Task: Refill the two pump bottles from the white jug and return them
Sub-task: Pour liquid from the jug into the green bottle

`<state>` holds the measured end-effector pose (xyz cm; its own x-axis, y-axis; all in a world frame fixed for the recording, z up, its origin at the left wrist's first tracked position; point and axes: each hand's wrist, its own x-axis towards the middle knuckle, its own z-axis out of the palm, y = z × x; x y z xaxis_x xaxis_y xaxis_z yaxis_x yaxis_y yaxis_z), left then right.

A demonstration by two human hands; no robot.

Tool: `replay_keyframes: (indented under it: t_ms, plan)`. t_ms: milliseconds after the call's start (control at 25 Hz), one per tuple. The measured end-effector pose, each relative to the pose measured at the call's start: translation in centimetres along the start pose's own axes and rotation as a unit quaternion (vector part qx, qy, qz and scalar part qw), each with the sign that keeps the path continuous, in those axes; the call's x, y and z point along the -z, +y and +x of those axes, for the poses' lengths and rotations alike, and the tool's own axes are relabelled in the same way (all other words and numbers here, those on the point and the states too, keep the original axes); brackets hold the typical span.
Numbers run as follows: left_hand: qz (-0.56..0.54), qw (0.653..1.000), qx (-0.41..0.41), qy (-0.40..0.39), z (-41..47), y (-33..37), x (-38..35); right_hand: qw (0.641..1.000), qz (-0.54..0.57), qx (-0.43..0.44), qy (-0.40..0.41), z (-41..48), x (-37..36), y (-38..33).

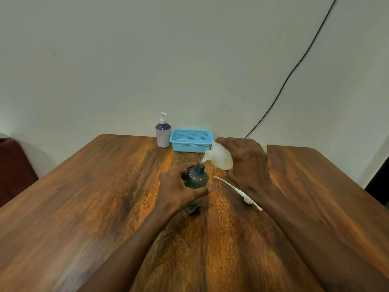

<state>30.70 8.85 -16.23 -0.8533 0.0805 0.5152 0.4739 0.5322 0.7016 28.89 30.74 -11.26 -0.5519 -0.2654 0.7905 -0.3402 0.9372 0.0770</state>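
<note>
A dark grey-green bottle stands upright in the middle of the wooden table with its pump off. My left hand wraps around its body. My right hand holds the white jug tilted, its spout just above the bottle's open neck, and a thin clear stream runs from spout to neck. The removed white pump with its long tube lies on the table beside my right wrist. A second pump bottle, purple and white with its pump on, stands at the far edge.
A light blue mesh basket sits at the back of the table next to the purple bottle. A small dark cap-like piece lies just in front of the grey bottle. A black cable runs down the wall at the right.
</note>
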Motion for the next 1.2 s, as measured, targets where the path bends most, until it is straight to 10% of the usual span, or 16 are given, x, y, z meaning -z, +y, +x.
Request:
replay_keyframes:
  t_ms: [1200]
  plan:
    - [-0.002, 1.000, -0.009, 0.002, -0.2, -0.3, -0.2, 0.999, -0.005, -0.007, -0.043, 0.1, 1.4, -0.5]
